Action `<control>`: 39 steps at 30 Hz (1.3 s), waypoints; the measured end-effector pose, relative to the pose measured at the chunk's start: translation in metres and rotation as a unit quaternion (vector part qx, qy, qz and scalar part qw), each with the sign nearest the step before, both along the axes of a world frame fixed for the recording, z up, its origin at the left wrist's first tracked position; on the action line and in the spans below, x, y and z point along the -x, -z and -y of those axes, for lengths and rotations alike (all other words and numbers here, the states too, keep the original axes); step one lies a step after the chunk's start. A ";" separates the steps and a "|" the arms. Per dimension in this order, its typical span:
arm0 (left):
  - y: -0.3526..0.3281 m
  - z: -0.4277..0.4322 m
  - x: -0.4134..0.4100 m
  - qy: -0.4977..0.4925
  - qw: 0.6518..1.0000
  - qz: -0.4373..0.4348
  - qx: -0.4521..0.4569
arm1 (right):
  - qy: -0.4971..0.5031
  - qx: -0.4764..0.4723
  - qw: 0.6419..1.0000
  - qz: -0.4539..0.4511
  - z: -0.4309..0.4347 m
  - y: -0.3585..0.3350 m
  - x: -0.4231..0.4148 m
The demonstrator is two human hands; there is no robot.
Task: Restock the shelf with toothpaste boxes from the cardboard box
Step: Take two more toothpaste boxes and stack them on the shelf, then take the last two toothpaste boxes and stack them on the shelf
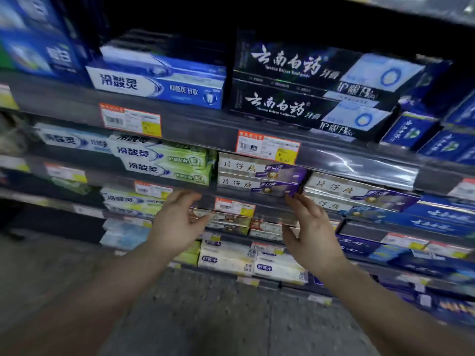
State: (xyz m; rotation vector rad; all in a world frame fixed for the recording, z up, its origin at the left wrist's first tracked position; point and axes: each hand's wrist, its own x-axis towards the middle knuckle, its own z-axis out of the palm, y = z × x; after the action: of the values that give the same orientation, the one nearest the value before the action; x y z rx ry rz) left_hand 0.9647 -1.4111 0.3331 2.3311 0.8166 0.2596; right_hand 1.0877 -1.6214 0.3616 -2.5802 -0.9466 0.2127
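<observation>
Two silver and purple toothpaste boxes (259,177) lie stacked on the middle shelf (231,195), between green boxes on the left and more silver and purple boxes (359,194) on the right. My left hand (177,219) hovers below the shelf edge, fingers apart, holding nothing. My right hand (308,227) is also spread and empty, its fingertips close to the lower right corner of the stacked pair. I cannot tell if they touch it. The cardboard box is out of view.
Black toothpaste boxes (308,93) and a blue and white box (159,80) fill the shelf above. Orange price tags (267,149) line the shelf edges. Lower shelves hold cream boxes (226,258) and blue ones. Grey speckled floor (205,317) lies below.
</observation>
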 end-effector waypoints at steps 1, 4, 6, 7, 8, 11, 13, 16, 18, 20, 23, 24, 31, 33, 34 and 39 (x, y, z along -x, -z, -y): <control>-0.012 0.003 0.010 0.002 1.000 -0.017 0.013 | -0.004 0.013 1.000 -0.007 0.001 -0.012 0.007; -0.048 0.008 0.046 0.007 0.997 -0.070 0.045 | -0.014 0.061 0.997 -0.038 0.002 -0.051 0.028; -0.073 0.012 0.075 -0.011 0.993 -0.102 0.059 | -0.027 0.089 0.994 -0.051 -0.001 -0.076 0.044; -0.085 0.014 0.091 -0.025 0.991 -0.111 0.064 | -0.039 0.102 0.993 -0.052 -0.004 -0.089 0.053; -0.096 0.015 0.107 -0.045 0.990 -0.116 0.065 | -0.054 0.111 0.991 -0.054 -0.009 -0.100 0.062; -0.121 0.009 0.156 -0.120 0.980 -0.144 0.060 | -0.100 0.132 0.984 -0.066 -0.028 -0.127 0.091; -0.133 -0.002 0.190 -0.157 0.974 -0.152 0.064 | -0.128 0.138 0.980 -0.068 -0.048 -0.142 0.110; -0.147 -0.025 0.244 -0.198 0.966 -0.162 0.046 | -0.169 0.136 0.974 -0.071 -0.084 -0.158 0.147; -0.151 -0.047 0.282 -0.217 0.963 -0.153 0.046 | -0.191 0.139 0.969 -0.079 -0.115 -0.167 0.177; -0.155 -0.070 0.324 -0.237 0.958 -0.152 0.050 | -0.213 0.131 0.966 -0.071 -0.148 -0.172 0.211; -0.161 -0.110 0.394 -0.271 0.947 -0.161 0.052 | -0.251 0.101 0.961 -0.064 -0.201 -0.180 0.272; -0.164 -0.125 0.419 -0.283 0.944 -0.164 0.046 | -0.262 0.100 0.958 -0.068 -0.220 -0.183 0.294; -0.189 -0.213 0.579 -0.375 0.910 -0.174 0.024 | -0.357 0.076 0.930 -0.050 -0.360 -0.191 0.435; -0.193 -0.231 0.616 -0.393 0.903 -0.168 0.033 | -0.375 0.078 0.922 -0.058 -0.395 -0.193 0.468; -0.194 -0.240 0.632 -0.400 0.901 -0.166 0.037 | -0.387 0.080 0.917 -0.059 -0.412 -0.194 0.483; -0.189 -0.288 0.703 -0.440 0.884 -0.149 0.056 | -0.432 0.074 0.898 -0.049 -0.499 -0.191 0.543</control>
State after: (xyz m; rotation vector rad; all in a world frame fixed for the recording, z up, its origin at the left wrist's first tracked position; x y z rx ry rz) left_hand 0.2613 -1.1234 0.5219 1.7610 1.9627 0.2182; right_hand 0.5450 -1.1225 0.5526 -2.0536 -2.0376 0.6570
